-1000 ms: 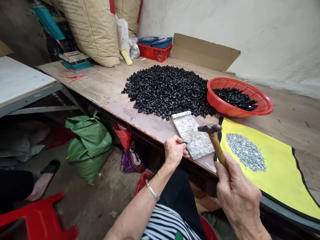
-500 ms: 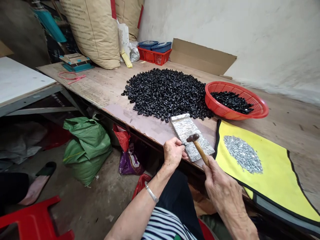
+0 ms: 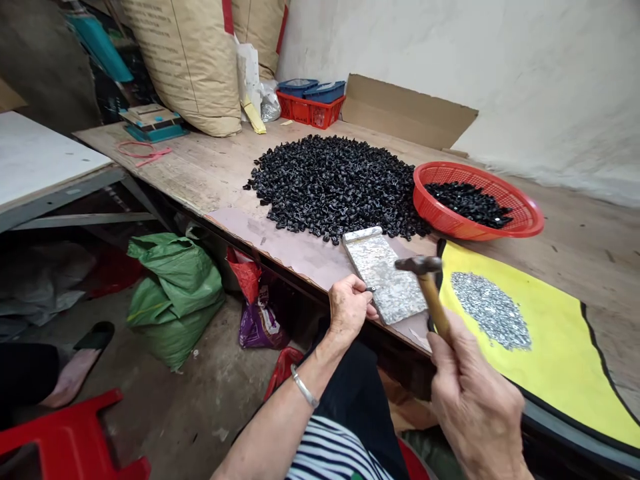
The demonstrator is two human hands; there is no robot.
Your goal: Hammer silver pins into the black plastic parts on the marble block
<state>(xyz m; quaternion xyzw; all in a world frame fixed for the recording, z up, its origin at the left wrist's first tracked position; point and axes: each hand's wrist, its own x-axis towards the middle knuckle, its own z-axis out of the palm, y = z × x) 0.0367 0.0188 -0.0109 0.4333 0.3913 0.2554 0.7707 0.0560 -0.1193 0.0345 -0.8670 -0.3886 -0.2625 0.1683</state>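
My left hand (image 3: 349, 308) pinches a small black plastic piece (image 3: 371, 289) at the left edge of a speckled stone slab (image 3: 393, 280). My right hand (image 3: 473, 393) is closed round the wooden handle of a hammer (image 3: 420, 265), its head raised above the slab's right side. Beyond the slab spreads a big pile of small black pieces (image 3: 335, 187). On a yellow cloth (image 3: 560, 333) to the right lies a heap of tiny silvery metal parts (image 3: 493, 310).
A red plastic basket (image 3: 530, 217) holding more black pieces stands right of the pile. Large paper sacks (image 3: 195, 73), a red crate (image 3: 310, 110) and a cardboard sheet (image 3: 410, 110) are at the back. Below the table edge are a green sack (image 3: 175, 300) and a red stool (image 3: 75, 433).
My right hand has lifted the hammer off the slab and moved it right, towards me. My left hand stays at the slab's edge with the black piece.
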